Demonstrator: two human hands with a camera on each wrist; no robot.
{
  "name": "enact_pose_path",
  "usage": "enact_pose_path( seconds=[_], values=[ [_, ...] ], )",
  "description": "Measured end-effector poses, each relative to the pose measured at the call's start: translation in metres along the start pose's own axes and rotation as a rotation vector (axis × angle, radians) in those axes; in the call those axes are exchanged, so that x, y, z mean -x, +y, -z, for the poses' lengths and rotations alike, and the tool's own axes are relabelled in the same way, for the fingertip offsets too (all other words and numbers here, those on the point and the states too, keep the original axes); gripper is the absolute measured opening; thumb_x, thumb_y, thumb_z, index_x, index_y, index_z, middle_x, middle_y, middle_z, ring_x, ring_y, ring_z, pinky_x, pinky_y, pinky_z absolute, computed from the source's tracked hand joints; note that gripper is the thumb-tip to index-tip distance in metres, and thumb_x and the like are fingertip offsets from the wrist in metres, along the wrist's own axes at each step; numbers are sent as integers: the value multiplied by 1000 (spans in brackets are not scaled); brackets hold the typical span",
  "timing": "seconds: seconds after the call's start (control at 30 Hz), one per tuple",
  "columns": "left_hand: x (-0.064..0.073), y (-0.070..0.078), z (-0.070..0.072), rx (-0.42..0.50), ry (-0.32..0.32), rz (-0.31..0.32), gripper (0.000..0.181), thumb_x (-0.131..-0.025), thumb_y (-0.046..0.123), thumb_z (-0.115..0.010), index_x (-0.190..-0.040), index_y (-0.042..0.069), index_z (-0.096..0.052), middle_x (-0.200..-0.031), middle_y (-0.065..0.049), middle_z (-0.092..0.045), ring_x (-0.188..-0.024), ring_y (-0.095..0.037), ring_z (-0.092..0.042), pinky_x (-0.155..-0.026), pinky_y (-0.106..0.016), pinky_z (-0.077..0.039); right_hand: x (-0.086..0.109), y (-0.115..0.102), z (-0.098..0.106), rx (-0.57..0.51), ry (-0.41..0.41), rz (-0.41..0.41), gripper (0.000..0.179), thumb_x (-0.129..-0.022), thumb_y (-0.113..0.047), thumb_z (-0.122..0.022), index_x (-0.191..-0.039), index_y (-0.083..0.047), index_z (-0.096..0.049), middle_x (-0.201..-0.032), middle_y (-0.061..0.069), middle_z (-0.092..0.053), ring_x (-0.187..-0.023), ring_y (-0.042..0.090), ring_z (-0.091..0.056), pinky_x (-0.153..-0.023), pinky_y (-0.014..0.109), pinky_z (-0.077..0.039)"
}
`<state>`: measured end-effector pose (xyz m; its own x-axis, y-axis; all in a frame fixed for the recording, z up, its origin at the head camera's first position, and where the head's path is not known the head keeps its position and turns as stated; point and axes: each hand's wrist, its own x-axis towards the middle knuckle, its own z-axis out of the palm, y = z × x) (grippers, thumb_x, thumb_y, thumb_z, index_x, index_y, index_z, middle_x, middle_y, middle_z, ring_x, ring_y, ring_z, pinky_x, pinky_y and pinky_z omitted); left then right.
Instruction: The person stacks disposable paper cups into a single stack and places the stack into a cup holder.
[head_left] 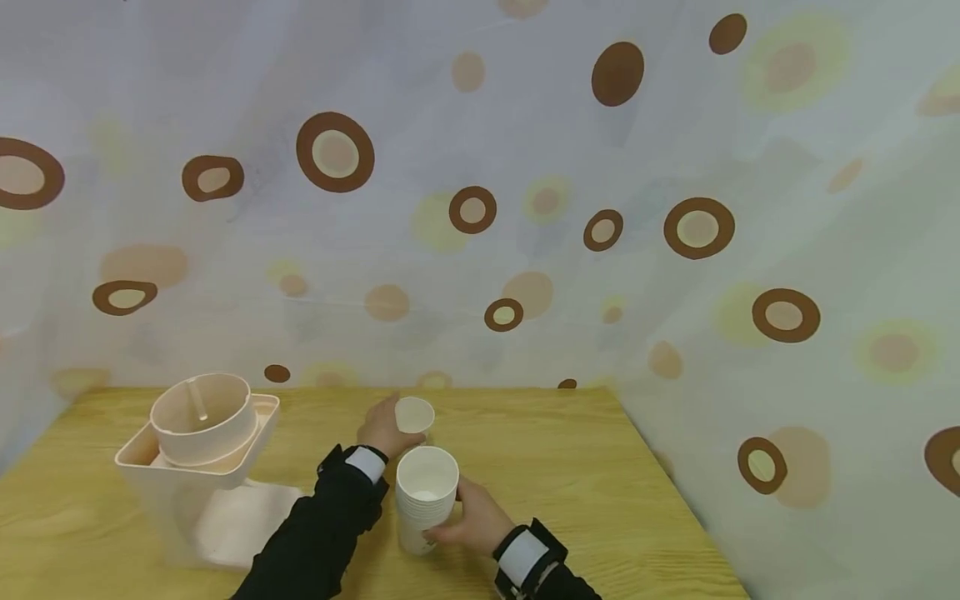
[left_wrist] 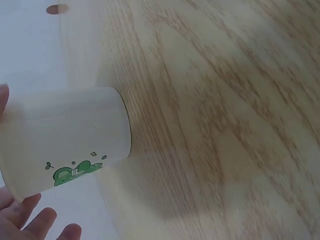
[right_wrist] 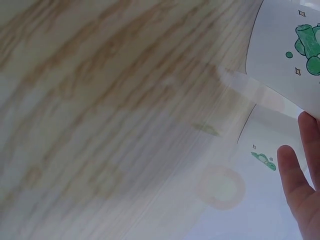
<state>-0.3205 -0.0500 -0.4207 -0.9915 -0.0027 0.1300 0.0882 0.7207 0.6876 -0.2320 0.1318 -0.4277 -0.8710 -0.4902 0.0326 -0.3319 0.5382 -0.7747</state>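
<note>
My left hand (head_left: 384, 429) reaches toward the back of the table and holds a single white paper cup (head_left: 415, 417), thumb and fingers on either side of it. In the left wrist view this paper cup (left_wrist: 75, 135) carries a green cartoon print; whether its base touches the wood, I cannot tell. Nearer to me, my right hand (head_left: 477, 518) grips a tall stack of nested white paper cups (head_left: 423, 508) from the right side. The right wrist view catches the printed stack (right_wrist: 290, 55) at its top right corner, with fingers (right_wrist: 295, 190) beside it and the other cup behind.
On the left stands a cream-coloured plastic bin-like container (head_left: 161, 508), with a round cream tub (head_left: 202, 442) on top. A white, pale piece (head_left: 247, 521) lies by its right side. The wooden table (head_left: 555, 467) meets a dotted wall covering (head_left: 525, 250) behind and at right.
</note>
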Motion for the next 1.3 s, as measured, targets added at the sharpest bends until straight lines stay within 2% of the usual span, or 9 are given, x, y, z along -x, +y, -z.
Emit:
enact_pose_path(
  seconds=[0.17, 0.3, 0.67, 0.97, 1.3],
  values=[
    [0, -3, -3, 66, 37, 14, 72, -71, 21, -79, -127, -10, -45, -121, -28, -55, -111, -43, -53, -91, -52, -46, 1, -2, -3, -7, -4, 7, 65, -70, -19, -79, -128, -10, -51, -122, 4, -61, -113, 18, -56, -96, 38, -44],
    [1, -1, -2, 112, 39, 13, 72, -72, 18, -78, -127, -13, -43, -122, -31, -53, -112, -44, -52, -94, -52, -44, 2, -2, -1, 9, 9, 14, 66, -70, -19, -79, -128, -9, -50, -121, 5, -61, -112, 18, -56, -96, 37, -44],
    [14, -6, 13, 149, 54, 27, 70, -71, 12, -77, -126, -15, -43, -121, -33, -52, -111, -46, -51, -94, -53, -43, 2, -3, -2, 27, 9, 23, 67, -70, -19, -78, -129, -7, -49, -121, 6, -61, -112, 20, -57, -95, 37, -45],
    [41, -10, 39, 222, 66, 45, 70, -74, 13, -74, -129, -14, -40, -124, -33, -49, -113, -46, -50, -93, -54, -43, 1, -2, 0, 23, 9, 11, 67, -71, -21, -79, -129, -7, -48, -121, 6, -61, -111, 21, -57, -94, 38, -45],
    [67, 9, 63, 267, 146, 35, 69, -75, 19, -71, -130, -9, -41, -120, -28, -46, -108, -41, -51, -90, -54, -46, -2, 1, -2, 42, 11, 22, 67, -72, -22, -78, -129, -7, -48, -121, 6, -61, -111, 23, -58, -95, 40, -46]
  ],
)
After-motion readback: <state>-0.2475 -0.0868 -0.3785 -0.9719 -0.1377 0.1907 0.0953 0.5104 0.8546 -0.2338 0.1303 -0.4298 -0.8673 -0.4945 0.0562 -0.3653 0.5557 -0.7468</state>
